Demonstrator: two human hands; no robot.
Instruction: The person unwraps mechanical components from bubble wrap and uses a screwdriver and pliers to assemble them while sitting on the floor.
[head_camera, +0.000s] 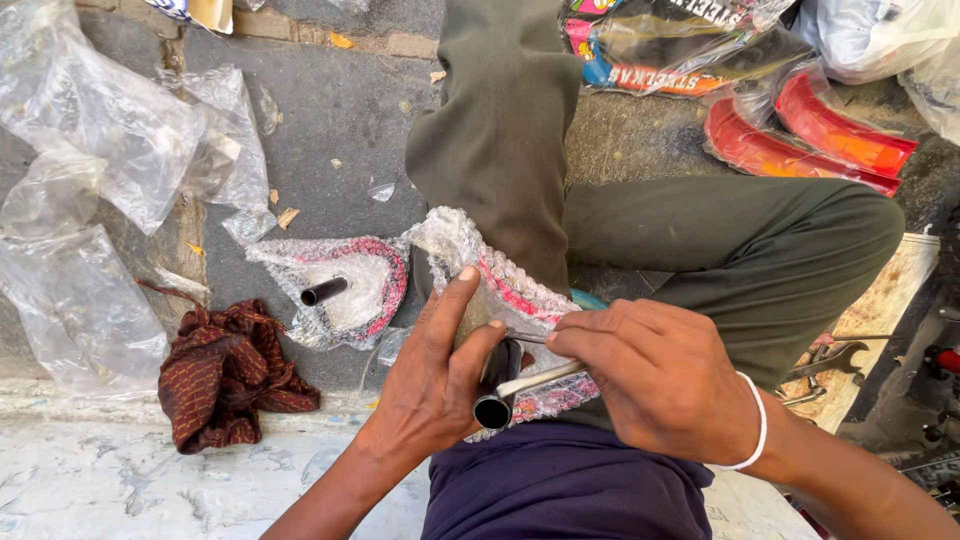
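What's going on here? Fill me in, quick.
A person sits on the ground with a bubble-wrapped frame part across their lap. The left hand grips its dark tube end, and the right hand holds a thin metal tool against the wrapping. A second wrapped piece lies on the pavement beside a dark red cloth, with loose clear plastic bags to the left and red curved mudguards behind.
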